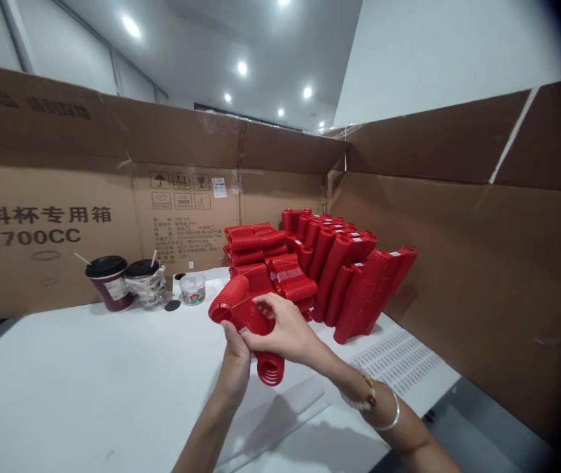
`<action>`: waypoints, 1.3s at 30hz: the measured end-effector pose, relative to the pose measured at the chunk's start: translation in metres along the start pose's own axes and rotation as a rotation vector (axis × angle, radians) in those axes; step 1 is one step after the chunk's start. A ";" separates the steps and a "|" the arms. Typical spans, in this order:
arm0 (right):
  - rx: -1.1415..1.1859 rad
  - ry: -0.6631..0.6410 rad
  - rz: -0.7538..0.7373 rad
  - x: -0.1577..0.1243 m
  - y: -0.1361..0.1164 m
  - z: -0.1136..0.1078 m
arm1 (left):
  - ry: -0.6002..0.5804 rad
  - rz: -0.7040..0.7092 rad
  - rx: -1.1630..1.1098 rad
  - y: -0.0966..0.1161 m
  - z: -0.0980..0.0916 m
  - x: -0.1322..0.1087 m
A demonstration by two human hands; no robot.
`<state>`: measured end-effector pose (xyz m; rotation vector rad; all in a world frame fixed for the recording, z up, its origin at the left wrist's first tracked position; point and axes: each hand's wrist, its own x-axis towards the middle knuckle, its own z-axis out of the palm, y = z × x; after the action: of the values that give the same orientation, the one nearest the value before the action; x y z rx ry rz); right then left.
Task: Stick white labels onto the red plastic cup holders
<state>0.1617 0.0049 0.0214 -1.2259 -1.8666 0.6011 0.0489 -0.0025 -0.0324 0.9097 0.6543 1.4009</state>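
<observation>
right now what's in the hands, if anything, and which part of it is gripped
A red piece with two rolled ends: the left hand holds its near edge, between those ends; the right hand touches its middle.

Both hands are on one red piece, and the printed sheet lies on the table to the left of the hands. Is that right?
Not quite: the head view shows the printed sheet on the table to the right of the hands. Both hands, left and right, are on one red piece.

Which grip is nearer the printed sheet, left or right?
Right. The right-hand grip, on the red bundle, is left of the printed sheet; the left-hand grip, also on that bundle, is farther left.
</observation>
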 end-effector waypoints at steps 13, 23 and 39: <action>-0.672 0.303 0.359 0.110 0.058 -0.078 | 0.180 0.163 0.215 0.047 -0.048 0.023; -0.787 0.204 0.431 0.148 0.073 -0.060 | 0.164 0.186 0.253 0.060 -0.052 0.014; -0.812 0.196 0.440 0.153 0.073 -0.057 | 0.185 0.186 0.235 0.063 -0.052 0.016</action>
<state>0.2158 0.1716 0.0548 -2.1627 -1.7164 -0.1050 -0.0273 0.0172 -0.0045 1.0548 0.9070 1.6103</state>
